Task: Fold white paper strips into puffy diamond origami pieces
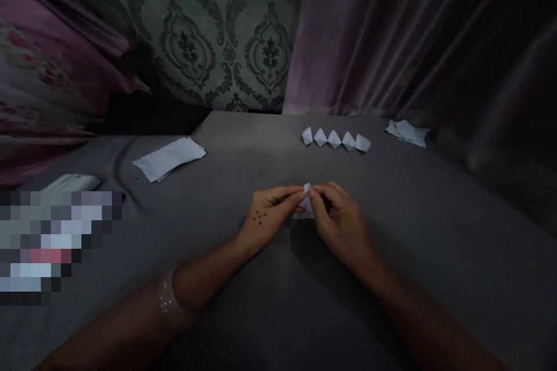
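Head view: looks down over a grey cloth (243, 153) in dim light.
Left hand (265, 214): pinches the upper left of the folded paper piece (306, 209), thumb and forefinger together on it.
Right hand (343, 226): clamps the same piece from the right, thumb in front, forefinger near the tip.
Risk at the pinches: may tear or wrinkle near the narrow tip, from uneven pull between the two grips on thin paper.
Risk at the creases: may slip out of line or spring open, from easing one pinch too soon; hard to check under the fingers and in this gloom.
Risk at the lower edge: may catch or bend against the cloth, from lowering the piece too far.
Folded paper piece: sits between the fingertips, near the middle of the cloth; looks white and small, with a pointed top and a wider lower part; cannot tell the full shape behind the fingers.
Row of folded paper shapes (333, 139): stands beyond the hands, five in a line, pale and diamond-like.
Paper strips (169, 159): lie flat in an overlapping pile, far left.
Loose papers (408, 132): lie rumpled, far right.
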The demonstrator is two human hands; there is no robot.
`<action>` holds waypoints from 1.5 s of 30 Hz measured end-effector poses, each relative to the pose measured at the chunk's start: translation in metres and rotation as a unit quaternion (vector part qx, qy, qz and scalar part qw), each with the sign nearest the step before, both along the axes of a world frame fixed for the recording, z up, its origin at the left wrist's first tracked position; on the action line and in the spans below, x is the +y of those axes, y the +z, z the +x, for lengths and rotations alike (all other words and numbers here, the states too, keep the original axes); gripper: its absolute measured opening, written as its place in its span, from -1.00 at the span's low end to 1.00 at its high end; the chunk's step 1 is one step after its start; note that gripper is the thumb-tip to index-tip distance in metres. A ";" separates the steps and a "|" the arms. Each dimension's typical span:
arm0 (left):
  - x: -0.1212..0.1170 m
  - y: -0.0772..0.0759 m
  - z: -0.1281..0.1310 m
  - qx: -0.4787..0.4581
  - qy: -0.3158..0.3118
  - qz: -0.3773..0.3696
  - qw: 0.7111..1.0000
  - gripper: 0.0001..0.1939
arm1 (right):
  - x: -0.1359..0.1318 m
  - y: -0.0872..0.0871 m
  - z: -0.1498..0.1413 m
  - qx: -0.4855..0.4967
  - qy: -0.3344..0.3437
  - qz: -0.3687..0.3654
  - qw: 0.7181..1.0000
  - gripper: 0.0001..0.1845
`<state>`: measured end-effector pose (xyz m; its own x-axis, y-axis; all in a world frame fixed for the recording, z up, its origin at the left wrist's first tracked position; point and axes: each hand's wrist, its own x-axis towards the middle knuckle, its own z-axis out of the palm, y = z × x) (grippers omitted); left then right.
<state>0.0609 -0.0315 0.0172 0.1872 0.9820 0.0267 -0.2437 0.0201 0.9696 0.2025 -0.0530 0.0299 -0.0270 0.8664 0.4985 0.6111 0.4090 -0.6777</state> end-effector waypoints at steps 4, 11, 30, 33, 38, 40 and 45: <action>0.001 0.001 -0.001 0.011 -0.010 0.009 1.000 -0.81 | 0.000 -0.001 0.002 -0.013 0.001 0.011 1.000 -0.81; 0.004 0.002 -0.004 0.050 0.023 0.084 0.995 -0.86 | -0.004 0.002 0.000 -0.014 0.004 -0.002 1.000 -0.84; 0.008 -0.007 0.001 -0.092 -0.012 -0.014 0.996 -0.80 | 0.003 -0.001 0.002 0.337 0.072 -0.264 0.901 -0.67; 0.008 -0.008 0.001 -0.088 -0.002 -0.030 0.996 -0.81 | 0.002 -0.002 0.000 0.368 0.064 -0.272 0.887 -0.70; 0.008 -0.007 -0.001 -0.077 -0.003 -0.056 0.995 -0.85 | 0.000 -0.002 -0.002 0.352 0.040 -0.257 0.899 -0.68; 0.007 -0.006 -0.001 -0.079 -0.007 -0.061 0.995 -0.86 | -0.001 0.000 -0.003 0.339 0.033 -0.256 0.905 -0.68; 0.008 -0.008 -0.001 -0.096 -0.021 -0.089 0.991 -0.88 | -0.002 -0.003 -0.006 0.327 0.017 -0.243 0.913 -0.68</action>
